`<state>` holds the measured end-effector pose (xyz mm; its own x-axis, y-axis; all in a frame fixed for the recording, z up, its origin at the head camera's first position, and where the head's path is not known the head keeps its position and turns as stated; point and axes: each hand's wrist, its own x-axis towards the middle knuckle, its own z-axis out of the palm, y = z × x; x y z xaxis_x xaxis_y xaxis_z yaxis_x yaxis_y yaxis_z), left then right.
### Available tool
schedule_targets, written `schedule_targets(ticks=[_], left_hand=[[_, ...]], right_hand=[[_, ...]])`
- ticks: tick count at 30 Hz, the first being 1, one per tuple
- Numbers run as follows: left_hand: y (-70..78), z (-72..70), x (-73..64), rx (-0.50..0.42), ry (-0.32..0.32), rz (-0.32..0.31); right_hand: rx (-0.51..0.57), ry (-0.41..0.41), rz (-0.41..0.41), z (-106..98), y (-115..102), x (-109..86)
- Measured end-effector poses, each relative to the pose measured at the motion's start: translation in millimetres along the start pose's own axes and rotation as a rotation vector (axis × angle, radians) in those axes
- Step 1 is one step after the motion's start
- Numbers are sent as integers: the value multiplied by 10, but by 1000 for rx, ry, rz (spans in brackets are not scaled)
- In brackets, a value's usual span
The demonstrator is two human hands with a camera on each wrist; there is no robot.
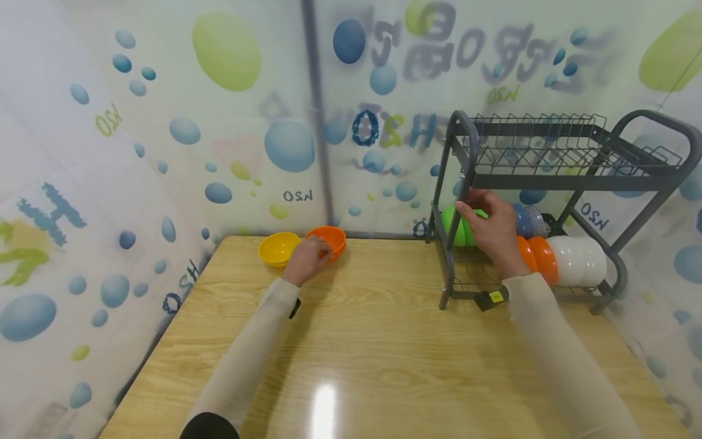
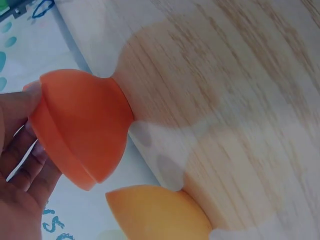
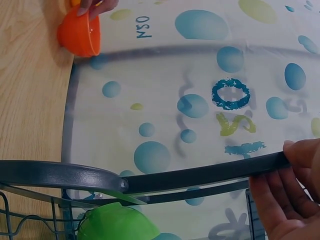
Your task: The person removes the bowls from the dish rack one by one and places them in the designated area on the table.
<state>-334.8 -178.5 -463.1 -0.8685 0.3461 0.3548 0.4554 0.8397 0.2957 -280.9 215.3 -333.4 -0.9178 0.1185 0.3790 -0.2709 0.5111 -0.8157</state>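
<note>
Left hand (image 1: 307, 261) pinches orange bowl (image 2: 86, 125) at the rim while right hand (image 1: 495, 230) grips rack (image 3: 200, 174); any lift should stay level, clear of yellow bowl (image 1: 275, 250).

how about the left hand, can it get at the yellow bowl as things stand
Probably yes: the yellow bowl sits right beside the left hand, with nothing visible blocking the way, though that hand would likely need to release the orange bowl first.

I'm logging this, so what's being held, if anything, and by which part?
Left grip: orange bowl, by its rim. Right grip: dark rack, by its front left post, below the top tier.
</note>
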Motion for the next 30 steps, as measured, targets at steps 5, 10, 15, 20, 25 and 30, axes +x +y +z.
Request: schedule_targets(ticks=[5,10,15,20,25,30], left_hand=[[25,-57,19,-41,-28,-63],[65,-88,49,-71,-22,-105],[182,-134,87,-162,-26,-130],[381,-147,163,-255,-40,-127],[639,-151,254,-342,-34,-92],[913,-202,355,-397,-10,-33]], right_hand=[[4,-3,-10,2,-5,1],[3,-4,-7,5,-11,10],[6,1,-15,11,-9,24],[0,0,-12,5,-10,17],[-11,-6,6,-13,-18,-3],[-17,-4,-6,-17,-27,-13]])
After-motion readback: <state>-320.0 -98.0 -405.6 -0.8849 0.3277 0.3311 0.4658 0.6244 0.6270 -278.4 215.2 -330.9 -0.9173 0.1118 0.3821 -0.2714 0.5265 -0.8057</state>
